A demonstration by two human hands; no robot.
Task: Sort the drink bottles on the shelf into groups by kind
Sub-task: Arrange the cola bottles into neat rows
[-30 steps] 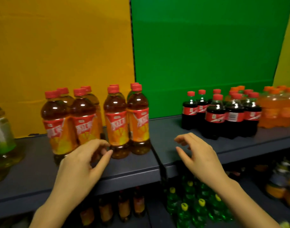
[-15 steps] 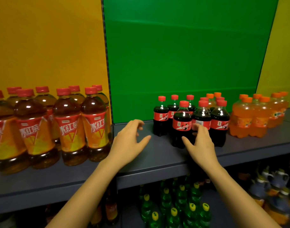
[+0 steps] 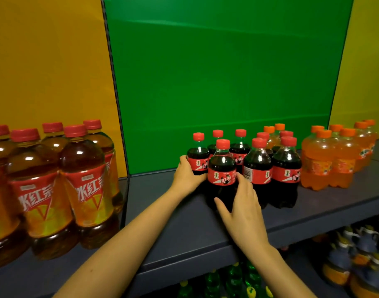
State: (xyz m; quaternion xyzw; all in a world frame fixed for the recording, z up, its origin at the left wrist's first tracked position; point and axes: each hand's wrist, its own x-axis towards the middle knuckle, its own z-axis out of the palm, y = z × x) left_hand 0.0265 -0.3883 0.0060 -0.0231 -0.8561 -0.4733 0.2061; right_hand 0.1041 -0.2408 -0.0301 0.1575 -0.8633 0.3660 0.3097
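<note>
Both hands gripped colas, my left hand [image 3: 187,175] one [image 3: 197,157], my right hand [image 3: 241,208] another [image 3: 221,175]; crowded neighbours [image 3: 258,171] could have toppled.

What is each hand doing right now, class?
Left hand: closed around the leftmost cola bottle.
Right hand: wrapped on the front cola bottle.

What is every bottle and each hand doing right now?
Cola bottles: upright, capped, clustered.
Front cola bottle: upright, right hand on it.
Left cola bottle: upright, left hand on it.
Iced tea bottles: upright, capped.
Orange soda bottles: upright, capped.
Left hand: cupping.
Right hand: cupping.
</note>
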